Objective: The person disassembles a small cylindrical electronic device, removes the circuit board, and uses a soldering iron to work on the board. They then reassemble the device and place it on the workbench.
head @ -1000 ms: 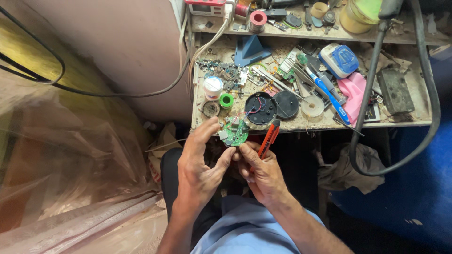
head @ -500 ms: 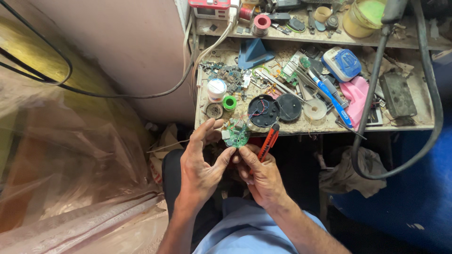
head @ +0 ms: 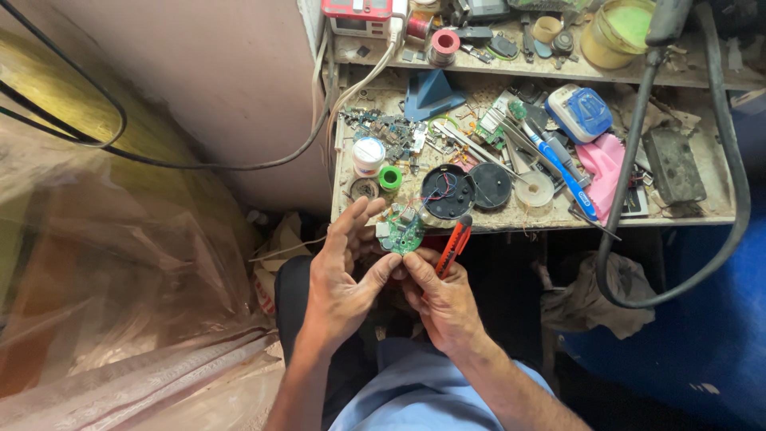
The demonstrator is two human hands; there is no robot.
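I see a small round green circuit board (head: pixel 401 234) held up just in front of the workbench (head: pixel 511 217) edge, pinched between my left hand (head: pixel 341 275), thumb under it and fingers spread open above, and the fingertips of my right hand (head: pixel 443 299). The right hand also grips an orange-handled cutter (head: pixel 452 247) that points up beside the board. Just behind on the bench lie a black round housing (head: pixel 447 191) with wires, its black lid (head: pixel 490 185), a green tape roll (head: pixel 390 177) and a blue toothbrush (head: pixel 562 169).
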